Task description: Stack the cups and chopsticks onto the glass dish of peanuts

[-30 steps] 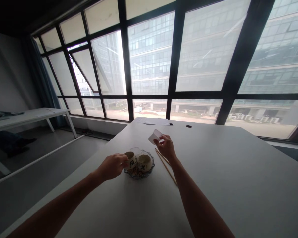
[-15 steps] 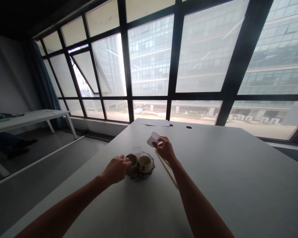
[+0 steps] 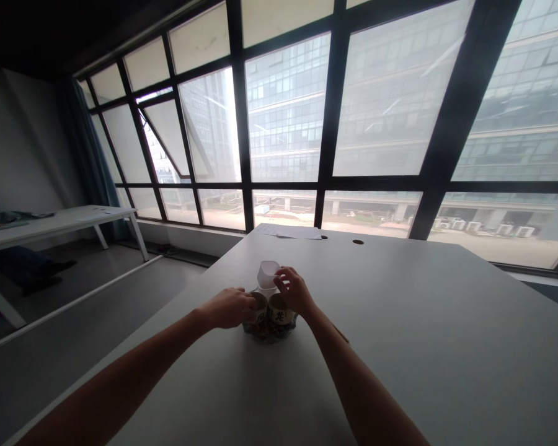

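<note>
Two cream cups with dark characters stand side by side on a dark scalloped glass plate (image 3: 270,337). At the rim of the left cup (image 3: 260,303), my left hand (image 3: 229,307) is closed, its fingertips partly inside. The right cup (image 3: 281,314) sits below my right hand (image 3: 298,293). That hand pinches a small translucent plastic container (image 3: 268,271), tilted behind the cups. Directly beneath it, a second clear container (image 3: 266,290) is mostly covered. Small brownish pieces lie on the plate before the cups; their kind is unclear.
A wooden stick (image 3: 341,334) lies mostly hidden under my right forearm on the white table (image 3: 423,322). Papers (image 3: 291,231) rest at the far edge near two cable holes. Another white table (image 3: 65,220) stands left, with legs of a person beneath it.
My right hand has moved left and slightly down, bringing the translucent container over the second one. My left hand stays at the left cup. The view has shifted slightly.
</note>
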`<state>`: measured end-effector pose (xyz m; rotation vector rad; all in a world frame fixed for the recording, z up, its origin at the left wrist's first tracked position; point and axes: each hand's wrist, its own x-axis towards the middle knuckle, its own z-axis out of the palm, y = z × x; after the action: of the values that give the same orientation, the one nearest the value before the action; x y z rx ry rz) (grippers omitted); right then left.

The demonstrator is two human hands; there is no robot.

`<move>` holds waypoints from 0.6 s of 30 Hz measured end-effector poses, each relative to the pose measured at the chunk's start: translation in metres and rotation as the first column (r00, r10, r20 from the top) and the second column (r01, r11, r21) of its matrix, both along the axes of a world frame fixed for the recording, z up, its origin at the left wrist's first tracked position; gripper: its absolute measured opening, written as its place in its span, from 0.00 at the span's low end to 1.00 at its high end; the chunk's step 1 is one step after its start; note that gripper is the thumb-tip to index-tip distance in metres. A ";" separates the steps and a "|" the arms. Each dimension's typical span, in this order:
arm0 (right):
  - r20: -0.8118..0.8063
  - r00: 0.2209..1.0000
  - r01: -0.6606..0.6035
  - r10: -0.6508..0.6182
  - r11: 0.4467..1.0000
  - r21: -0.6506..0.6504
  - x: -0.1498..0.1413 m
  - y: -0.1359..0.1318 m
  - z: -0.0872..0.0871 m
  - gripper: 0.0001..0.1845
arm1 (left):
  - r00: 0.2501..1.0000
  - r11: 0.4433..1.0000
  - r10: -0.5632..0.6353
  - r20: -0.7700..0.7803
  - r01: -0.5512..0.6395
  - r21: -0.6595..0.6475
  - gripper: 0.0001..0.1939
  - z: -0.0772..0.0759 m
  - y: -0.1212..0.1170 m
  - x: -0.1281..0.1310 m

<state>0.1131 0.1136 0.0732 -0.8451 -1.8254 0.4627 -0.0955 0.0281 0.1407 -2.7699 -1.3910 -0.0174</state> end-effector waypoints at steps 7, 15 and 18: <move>0.087 0.996 0.025 -0.030 0.998 0.052 -0.003 -0.008 0.002 0.07 | 0.840 0.986 0.148 0.522 -0.168 -0.009 0.22 -0.026 0.026 -0.016; 0.219 0.971 0.053 -0.093 0.982 0.180 -0.004 -0.013 0.003 0.13 | 0.468 0.966 0.253 0.847 -0.073 -0.248 0.36 -0.050 0.086 -0.006; 0.247 0.965 0.045 -0.094 0.980 0.195 -0.003 -0.010 0.000 0.14 | 0.417 0.952 0.209 0.885 0.120 -0.281 0.37 -0.057 0.097 -0.002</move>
<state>0.1101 0.1033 0.0728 -0.8655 -2.0300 0.1368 -0.0971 0.1251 0.0839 -3.0266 -1.6952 -1.7367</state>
